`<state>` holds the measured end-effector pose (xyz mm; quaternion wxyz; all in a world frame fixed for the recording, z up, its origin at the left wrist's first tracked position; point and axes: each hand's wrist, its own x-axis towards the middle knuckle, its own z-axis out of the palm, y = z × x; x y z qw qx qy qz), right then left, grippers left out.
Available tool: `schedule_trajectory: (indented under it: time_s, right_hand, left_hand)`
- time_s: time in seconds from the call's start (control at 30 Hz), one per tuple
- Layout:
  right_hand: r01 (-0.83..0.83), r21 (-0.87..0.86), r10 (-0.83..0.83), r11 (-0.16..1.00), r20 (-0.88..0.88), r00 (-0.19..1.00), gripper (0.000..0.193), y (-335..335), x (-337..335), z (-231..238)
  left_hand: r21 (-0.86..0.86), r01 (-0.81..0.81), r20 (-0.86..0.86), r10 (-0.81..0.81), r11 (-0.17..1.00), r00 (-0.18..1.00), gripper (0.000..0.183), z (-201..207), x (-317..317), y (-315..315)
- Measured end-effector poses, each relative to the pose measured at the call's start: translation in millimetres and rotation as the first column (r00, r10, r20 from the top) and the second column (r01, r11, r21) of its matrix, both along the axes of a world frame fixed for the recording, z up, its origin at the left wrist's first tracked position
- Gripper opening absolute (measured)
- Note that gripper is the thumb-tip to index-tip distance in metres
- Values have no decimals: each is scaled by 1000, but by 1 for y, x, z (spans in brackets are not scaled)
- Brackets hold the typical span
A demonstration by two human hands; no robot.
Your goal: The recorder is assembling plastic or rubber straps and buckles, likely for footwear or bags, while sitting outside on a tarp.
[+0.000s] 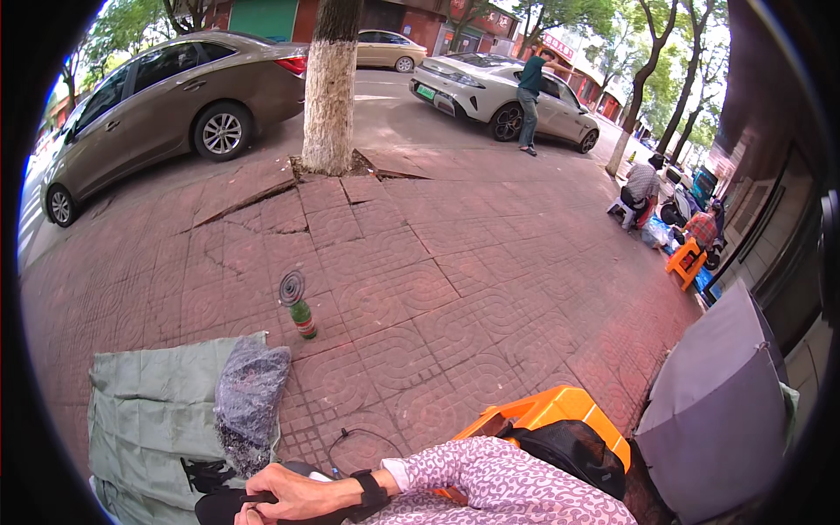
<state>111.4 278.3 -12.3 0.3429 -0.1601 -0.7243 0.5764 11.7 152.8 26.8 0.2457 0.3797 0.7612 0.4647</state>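
My right hand point(282, 492) is at the bottom edge, reaching in from the right in a patterned sleeve with a black band point(371, 488) at the wrist. Its fingers are curled round a small dark object point(259, 498) whose kind I cannot make out. Black material lies just below and beside the hand. My left hand does not show. A green cloth point(144, 398) is spread on the ground to the left, and a clear plastic bag point(252, 394) with dark contents rests on its right part. A thin black cable point(337, 444) curves beyond my wrist.
A green bottle point(302, 319) topped by a dark coil point(292, 287) stands on red paving. An orange stool point(569, 402) holding a black mesh bag point(573, 451) and a grey umbrella point(713, 411) are at right. Beyond are a tree point(329, 114), parked cars and several people.
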Motion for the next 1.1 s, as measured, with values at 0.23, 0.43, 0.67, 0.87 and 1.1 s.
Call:
schedule_trajectory:
  time_s: [0.23, 0.43, 0.67, 0.87, 1.1]
  right_hand:
    - [129, 75, -122, 989, -92, 988, 29, 4, -8, 2]
    - [189, 82, -181, 979, -95, 979, 27, 13, -4, 5]
    - [102, 102, -89, 990, -124, 988, 33, 17, -6, -1]
    - [-64, 27, 68, 998, -184, 981, 23, 19, -3, 0]
    - [-132, -74, 133, 988, 4, 991, 20, 13, 5, 9]
  left_hand:
    - [59, -20, 15, 19, 998, 1000, 36, 14, 11, 6]
    - [99, 50, 113, -61, 994, 992, 36, 21, 16, 13]
    - [150, 43, 56, -52, 988, 997, 31, 32, 24, 19]
    - [156, -17, 18, 14, 988, 1000, 29, 25, 26, 19]
    - [150, 43, -112, -27, 988, 993, 25, 41, 32, 13]
